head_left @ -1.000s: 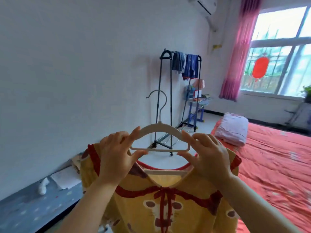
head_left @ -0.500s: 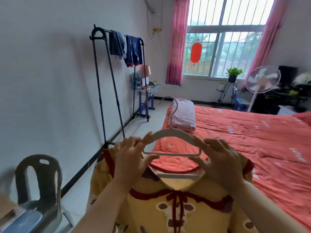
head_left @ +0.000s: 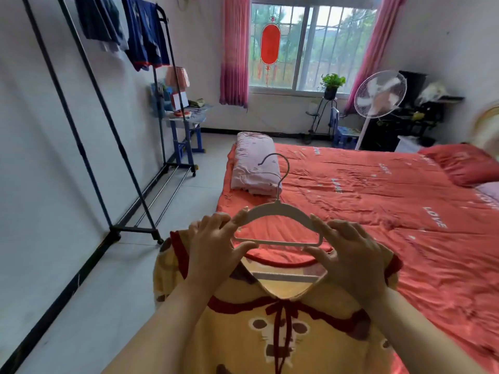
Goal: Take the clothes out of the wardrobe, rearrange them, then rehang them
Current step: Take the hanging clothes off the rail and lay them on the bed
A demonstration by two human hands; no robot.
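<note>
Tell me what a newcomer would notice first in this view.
Front and centre, the left hand and right hand pinch the ends of a white hanger above a yellow garment with a mouse print. Behind them a bright red bed cover fills the right side of the room. On the left, a dark clothes rack stands along the wall with blue clothes draped over its top rail.

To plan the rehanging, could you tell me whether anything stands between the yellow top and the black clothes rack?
Nothing visible does: only bare floor separates the yellow printed fabric top from the black metal clothes rack.
</note>
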